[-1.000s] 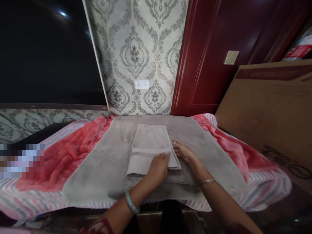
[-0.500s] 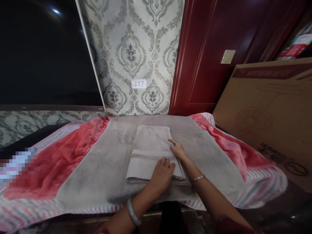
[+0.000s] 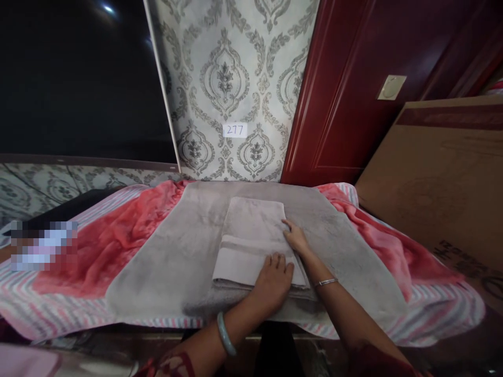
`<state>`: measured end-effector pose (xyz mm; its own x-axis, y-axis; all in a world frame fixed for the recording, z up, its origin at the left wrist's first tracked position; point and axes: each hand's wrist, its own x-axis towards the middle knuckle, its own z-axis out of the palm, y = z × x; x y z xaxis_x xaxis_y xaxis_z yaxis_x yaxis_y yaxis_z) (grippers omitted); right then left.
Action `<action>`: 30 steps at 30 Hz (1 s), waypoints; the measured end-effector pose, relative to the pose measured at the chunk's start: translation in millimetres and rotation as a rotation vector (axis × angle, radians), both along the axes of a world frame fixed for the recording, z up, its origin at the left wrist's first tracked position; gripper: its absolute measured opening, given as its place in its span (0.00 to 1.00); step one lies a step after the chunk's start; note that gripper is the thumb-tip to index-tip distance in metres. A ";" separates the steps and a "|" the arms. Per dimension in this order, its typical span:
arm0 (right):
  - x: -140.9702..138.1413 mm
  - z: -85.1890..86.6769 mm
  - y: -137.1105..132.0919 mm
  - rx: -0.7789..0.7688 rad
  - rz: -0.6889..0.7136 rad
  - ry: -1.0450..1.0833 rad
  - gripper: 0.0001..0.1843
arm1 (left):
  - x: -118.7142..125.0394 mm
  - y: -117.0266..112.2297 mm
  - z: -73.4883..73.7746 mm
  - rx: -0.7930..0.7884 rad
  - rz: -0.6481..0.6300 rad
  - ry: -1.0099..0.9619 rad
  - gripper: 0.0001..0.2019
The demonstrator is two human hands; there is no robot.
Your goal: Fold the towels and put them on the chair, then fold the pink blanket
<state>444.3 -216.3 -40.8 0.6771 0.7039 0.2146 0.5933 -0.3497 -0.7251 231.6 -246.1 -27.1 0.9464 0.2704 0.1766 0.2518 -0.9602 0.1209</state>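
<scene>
The folded pale cloth point(image 3: 254, 215) lies flat near the middle of a wide grey cover point(image 3: 157, 262), its long sides running away from the person, squarely in front of the body, a placing that probably lets both arms reach it without stretching. The left hand point(image 3: 275, 280) rests palm down on its near right part, the fingers slightly spread and clamped on nothing; laid like this, it seems to weigh the layers down so that they do not slip or spring apart. The right hand point(image 3: 297, 242) is at the right edge, its index finger stretched away from the rest, which look bent; whether they pinch the edge or merely lie against it cannot be told. Its place there suggests that it squares or steadies that side while the other hand bears down. At the near right corner several layer edges show, not quite in line, which may be why both hands are on this side. The grey cover lies over a striped sheet point(image 3: 444, 309), with red blanket point(image 3: 113, 241) showing on either side, apparently serving as a smooth, soft surface to work on.
</scene>
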 end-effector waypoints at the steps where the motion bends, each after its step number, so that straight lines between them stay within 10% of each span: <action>1: -0.5 -2.3 -1.8 -0.011 0.001 -0.011 0.34 | -1.8 -1.3 -0.4 -0.005 -0.001 0.006 0.23; 7: 4.5 -0.8 2.8 -0.074 -0.011 -0.062 0.30 | -26.9 28.6 29.5 -0.289 -0.280 -0.058 0.24; 11: 9.9 5.3 11.3 -0.101 -0.021 -0.098 0.29 | -40.4 84.4 51.1 -0.296 -0.038 -0.159 0.23; 20: 14.8 7.4 16.2 -0.188 -0.036 -0.152 0.33 | -56.0 125.5 7.1 -0.148 0.132 -0.002 0.31; 30: 29.6 31.6 62.9 -0.263 -0.088 -0.229 0.28 | -59.1 126.9 4.8 -0.124 0.105 -0.038 0.29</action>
